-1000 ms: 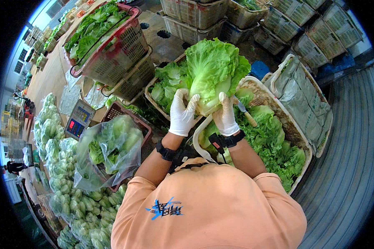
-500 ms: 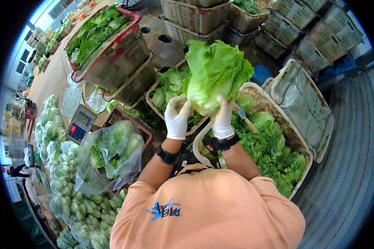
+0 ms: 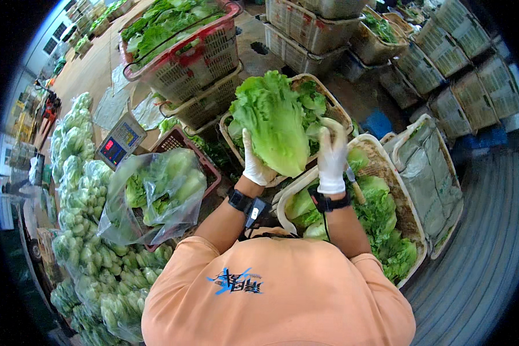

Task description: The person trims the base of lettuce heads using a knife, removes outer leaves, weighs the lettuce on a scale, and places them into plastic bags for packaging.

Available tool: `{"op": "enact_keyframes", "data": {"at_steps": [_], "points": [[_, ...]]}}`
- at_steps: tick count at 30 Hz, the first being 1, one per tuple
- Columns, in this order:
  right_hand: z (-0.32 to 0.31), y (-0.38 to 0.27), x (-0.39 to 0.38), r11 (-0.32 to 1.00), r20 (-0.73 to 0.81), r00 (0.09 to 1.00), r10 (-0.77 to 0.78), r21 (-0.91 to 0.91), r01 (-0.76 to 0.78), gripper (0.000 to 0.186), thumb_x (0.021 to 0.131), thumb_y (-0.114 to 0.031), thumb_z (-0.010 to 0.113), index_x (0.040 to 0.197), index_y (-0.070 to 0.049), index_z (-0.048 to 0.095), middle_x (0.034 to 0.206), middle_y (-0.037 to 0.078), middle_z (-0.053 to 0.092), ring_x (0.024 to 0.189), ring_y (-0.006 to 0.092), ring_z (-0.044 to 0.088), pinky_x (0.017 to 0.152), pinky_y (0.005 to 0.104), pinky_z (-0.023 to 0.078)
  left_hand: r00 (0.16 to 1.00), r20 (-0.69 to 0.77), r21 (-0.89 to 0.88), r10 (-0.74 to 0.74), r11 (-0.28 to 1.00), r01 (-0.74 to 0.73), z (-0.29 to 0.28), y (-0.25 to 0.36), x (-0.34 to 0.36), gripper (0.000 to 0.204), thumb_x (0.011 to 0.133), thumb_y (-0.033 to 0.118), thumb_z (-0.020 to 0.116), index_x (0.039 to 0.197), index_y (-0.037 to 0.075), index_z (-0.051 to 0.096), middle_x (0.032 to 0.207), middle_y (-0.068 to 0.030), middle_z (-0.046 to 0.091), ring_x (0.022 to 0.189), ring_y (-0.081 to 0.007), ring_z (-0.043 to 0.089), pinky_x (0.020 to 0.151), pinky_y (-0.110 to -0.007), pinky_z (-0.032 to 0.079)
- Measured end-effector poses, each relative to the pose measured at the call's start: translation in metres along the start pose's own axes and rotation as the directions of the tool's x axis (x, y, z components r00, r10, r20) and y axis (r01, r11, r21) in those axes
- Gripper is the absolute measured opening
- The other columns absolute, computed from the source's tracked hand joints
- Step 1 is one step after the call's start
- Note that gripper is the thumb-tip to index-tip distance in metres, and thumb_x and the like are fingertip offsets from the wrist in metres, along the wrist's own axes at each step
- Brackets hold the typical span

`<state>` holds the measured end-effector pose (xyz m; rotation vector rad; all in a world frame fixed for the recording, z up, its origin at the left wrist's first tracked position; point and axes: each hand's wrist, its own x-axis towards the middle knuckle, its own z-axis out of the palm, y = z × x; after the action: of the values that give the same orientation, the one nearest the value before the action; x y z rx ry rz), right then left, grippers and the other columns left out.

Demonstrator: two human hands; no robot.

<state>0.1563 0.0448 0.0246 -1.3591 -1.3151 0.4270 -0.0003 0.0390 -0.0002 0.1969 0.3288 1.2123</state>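
In front of me, my left hand [image 3: 257,164] in a white glove grips a green leafy lettuce [image 3: 279,130] by its lower left side, the pale base pointing toward me. To the right of that lettuce is my right hand [image 3: 332,158], also gloved, raised with its fingers bent and a gap between thumb and forefinger. I make out nothing held in it. Beside the right wrist, a knife [image 3: 357,189] with a light handle stands among lettuces in a white crate [image 3: 401,173]. Another crate [image 3: 341,112] of leafy greens sits beyond the held lettuce.
To the left, a clear plastic bag of lettuces [image 3: 161,190] rests in a reddish crate [image 3: 212,173] near a digital scale [image 3: 121,141]. Many bagged vegetables [image 3: 92,230] pile along the left. A red-rimmed basket [image 3: 184,63] and stacked crates [image 3: 311,34] stand farther back.
The lettuce has been turned and now lies left of my right hand, its base toward me. My right hand has come off its base. The whole view has shifted slightly.
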Motion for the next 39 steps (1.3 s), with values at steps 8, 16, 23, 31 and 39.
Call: {"op": "enact_keyframes", "data": {"at_steps": [8,16,23,31,39], "points": [[0.009,-0.024,-0.026,0.838,0.281,0.880,-0.383,-0.294,0.459,0.038,0.067,-0.018,0.078,0.102,-0.011,0.064,0.092,0.005,0.059,0.083,0.0234,0.059,0.073,0.0299,0.050,0.988,-0.069,0.048,0.137,0.990,-0.134,-0.002,0.001,0.006,0.085,0.079,0.073,0.044,0.137,0.012,0.037,0.135,-0.0099,0.046,0.121,-0.0264,0.046,0.103,-0.045,0.037],[0.037,-0.017,-0.036,0.709,0.272,0.655,-0.705,0.295,0.640,0.021,0.085,-0.020,0.063,0.103,-0.011,0.058,0.097,0.005,0.066,0.085,0.0168,0.062,0.072,0.0279,0.049,0.925,0.373,-0.458,-0.066,0.854,0.245,-0.047,0.000,0.017,0.067,0.087,0.061,0.047,0.128,0.008,0.045,0.119,-0.0103,0.056,0.107,-0.0267,0.054,0.100,-0.043,0.041],[0.036,-0.015,-0.015,0.867,0.191,0.970,0.150,0.446,-0.222,0.039,0.092,-0.033,0.057,0.114,-0.002,0.051,0.094,0.004,0.059,0.074,0.0096,0.053,0.063,0.0229,0.046,0.965,-0.043,-0.124,0.260,0.957,-0.263,-0.048,0.009,0.019,0.055,0.093,0.041,0.051,0.137,0.011,0.036,0.134,-0.0108,0.047,0.122,-0.0266,0.046,0.104,-0.044,0.038],[0.044,-0.003,-0.007,0.988,0.337,0.930,-0.146,0.004,0.153,0.037,0.068,-0.007,0.074,0.102,-0.005,0.059,0.089,0.012,0.061,0.083,0.0289,0.058,0.075,0.0359,0.047,0.986,0.104,0.100,0.134,0.984,-0.144,-0.065,0.035,0.018,0.061,0.091,0.051,0.048,0.136,0.011,0.036,0.134,-0.0092,0.044,0.123,-0.0248,0.045,0.102,-0.044,0.040],[0.064,0.002,-0.023,0.932,0.202,0.944,-0.260,0.307,0.191,0.026,0.077,-0.009,0.070,0.096,-0.006,0.053,0.091,0.010,0.056,0.079,0.0233,0.056,0.072,0.0335,0.045,0.989,0.092,-0.235,0.117,0.968,-0.093,-0.069,0.031,0.012,0.066,0.089,0.053,0.050,0.135,0.008,0.037,0.133,-0.0124,0.047,0.119,-0.0289,0.049,0.101,-0.046,0.040]]}}
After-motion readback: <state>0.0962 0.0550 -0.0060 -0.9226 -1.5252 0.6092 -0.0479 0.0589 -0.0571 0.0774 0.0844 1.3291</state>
